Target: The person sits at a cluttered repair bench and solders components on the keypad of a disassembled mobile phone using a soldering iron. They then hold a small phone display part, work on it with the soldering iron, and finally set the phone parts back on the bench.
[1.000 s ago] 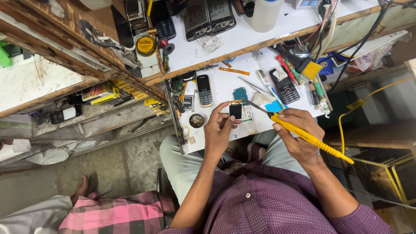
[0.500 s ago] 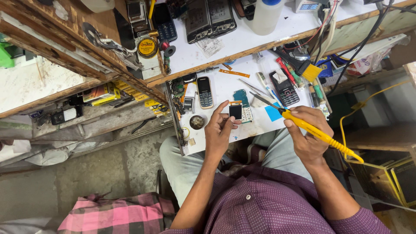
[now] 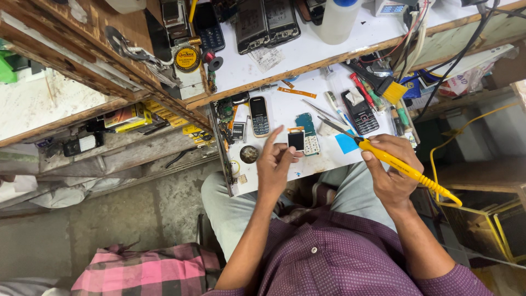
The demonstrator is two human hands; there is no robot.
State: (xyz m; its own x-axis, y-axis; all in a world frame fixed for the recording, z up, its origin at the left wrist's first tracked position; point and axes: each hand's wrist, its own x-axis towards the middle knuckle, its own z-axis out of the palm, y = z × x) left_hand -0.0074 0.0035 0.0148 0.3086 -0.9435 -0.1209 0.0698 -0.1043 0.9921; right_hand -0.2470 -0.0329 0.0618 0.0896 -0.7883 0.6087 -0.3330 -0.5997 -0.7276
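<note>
Left hand [image 3: 275,164] is pinching a small black screen module [image 3: 296,140] between thumb and fingers, holding it just over the white surface [image 3: 263,175], next to a bare keypad board [image 3: 312,144]. Right hand [image 3: 390,170] is wrapped tight around a yellow soldering iron [image 3: 402,167], tip aimed left toward the module. Best bet I'd say: rest the right wrist on the surface, keep the module pinned flat, and touch only the joint briefly. A blue pad [image 3: 346,143] lies close by.

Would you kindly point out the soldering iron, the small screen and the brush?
soldering iron [image 3: 402,169], head view, yellow handle.
small screen [image 3: 296,141], head view, dark face.
brush [image 3: 394,92], head view, yellow bristles.
</note>
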